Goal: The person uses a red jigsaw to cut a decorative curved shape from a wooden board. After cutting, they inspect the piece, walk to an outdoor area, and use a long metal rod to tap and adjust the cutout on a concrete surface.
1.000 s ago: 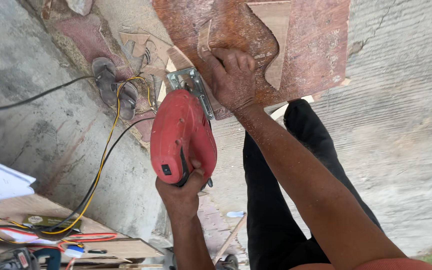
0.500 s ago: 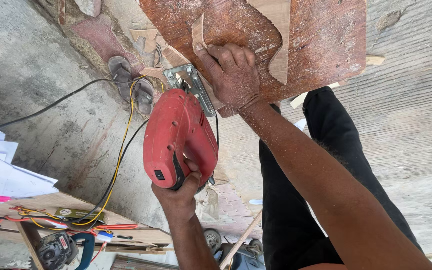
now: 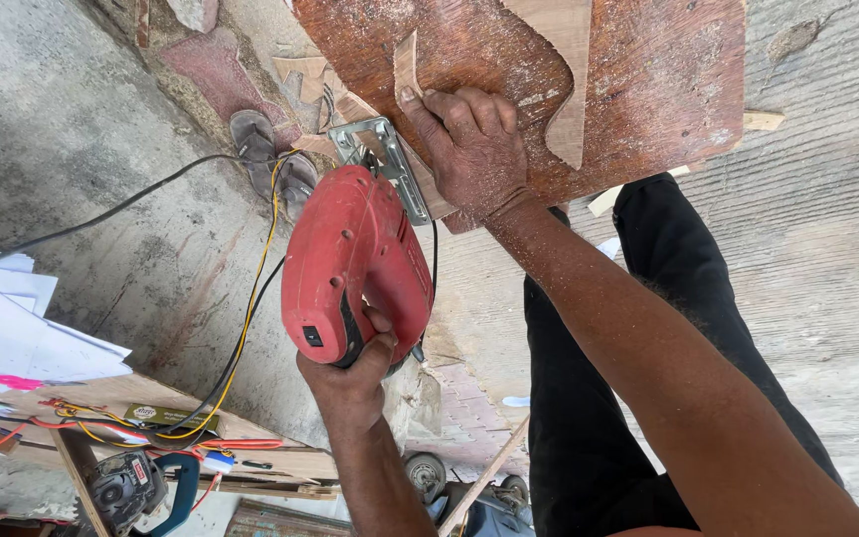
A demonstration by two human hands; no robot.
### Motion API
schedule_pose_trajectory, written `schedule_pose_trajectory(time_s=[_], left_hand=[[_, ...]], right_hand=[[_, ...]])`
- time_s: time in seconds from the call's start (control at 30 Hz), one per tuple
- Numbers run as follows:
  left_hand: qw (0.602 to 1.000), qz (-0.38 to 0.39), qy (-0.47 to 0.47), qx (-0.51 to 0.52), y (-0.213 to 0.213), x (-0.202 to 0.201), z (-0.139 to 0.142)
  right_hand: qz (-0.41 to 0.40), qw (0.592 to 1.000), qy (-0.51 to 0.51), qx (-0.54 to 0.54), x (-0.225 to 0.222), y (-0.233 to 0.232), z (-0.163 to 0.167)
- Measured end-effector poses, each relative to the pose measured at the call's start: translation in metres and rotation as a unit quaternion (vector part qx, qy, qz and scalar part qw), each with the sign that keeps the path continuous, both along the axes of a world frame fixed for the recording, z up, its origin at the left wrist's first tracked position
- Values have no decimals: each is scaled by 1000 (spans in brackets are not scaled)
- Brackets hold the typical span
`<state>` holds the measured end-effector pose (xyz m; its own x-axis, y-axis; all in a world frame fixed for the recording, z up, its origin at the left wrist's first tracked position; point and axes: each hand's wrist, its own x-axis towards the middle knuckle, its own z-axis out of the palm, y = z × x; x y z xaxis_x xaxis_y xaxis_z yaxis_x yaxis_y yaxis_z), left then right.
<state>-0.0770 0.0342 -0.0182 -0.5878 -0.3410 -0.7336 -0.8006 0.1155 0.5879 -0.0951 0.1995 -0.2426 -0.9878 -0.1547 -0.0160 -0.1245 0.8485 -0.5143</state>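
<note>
We see the left hand [image 3: 350, 383] wrapped around the red jigsaw [image 3: 355, 264] handle, its long axis pointing up at the plywood board [image 3: 648, 89]; the right hand [image 3: 469, 149] presses flat on the board, just beside the saw's shoe.

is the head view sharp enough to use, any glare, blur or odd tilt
Head view: even daylight, no hard glare; the red jigsaw and the left hand gripping it are crisp, as is the dusty right hand on the reddish-brown plywood board; the frame is rotated strongly; the white papers at the left edge look bright, nearly washed out.
</note>
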Motion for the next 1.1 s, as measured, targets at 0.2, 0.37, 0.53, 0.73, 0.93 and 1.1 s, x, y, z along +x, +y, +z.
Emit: schedule_pose_trajectory(time_s=[0.2,0.37,0.53,0.73,0.93,1.1], left_hand=[[1000,3,14,7,0,-5,0],[1000,-13,19,10,-4,-7,0],[1000,-21,18,-7,-7,-12,-2],[999,-24,18,-11,-10,-20,-2],[999,-33,25,-5,-13,-24,-1],[1000,-17,19,7,-14,-29,0]], right_hand=[[2,1000,-8,-5,0,0,1],[5,1000,-3,-3,0,0,1],[7,1000,-6,-10,1,-1,0],[12,1000,-22,-4,1,-1,-1],[7,1000,-11,-4,0,-1,1],[8,1000,-12,0,-2,-1,3]])
